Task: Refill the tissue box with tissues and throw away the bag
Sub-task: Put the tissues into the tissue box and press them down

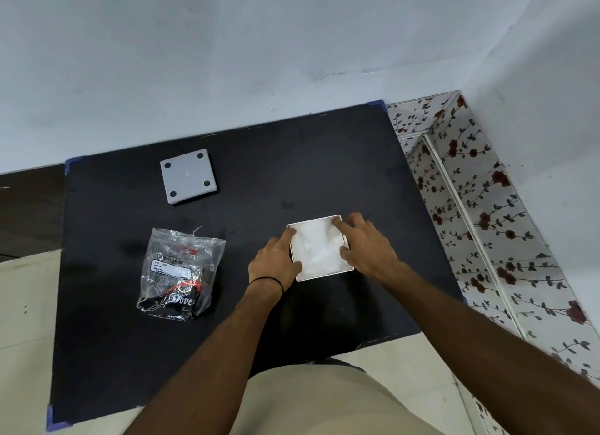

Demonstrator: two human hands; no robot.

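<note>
A white square tissue box [324, 274] stands open-side up on the black table, right of centre, with white tissues [316, 246] filling it. My left hand [276, 262] grips the box's left wall, fingers hooked over the rim. My right hand [367, 243] rests on the right side, its fingers pressing on the tissues at the far right corner. The clear plastic bag [181, 272], crumpled and flat with dark print, lies on the table to the left, apart from both hands. The box's grey base panel [188, 175] with round black feet lies at the far left.
The black table [259, 161] has blue corner guards and sits against a pale wall. A ledge with rose-patterned covering [480, 213] runs along the right side. Pale floor shows at the left and front edges.
</note>
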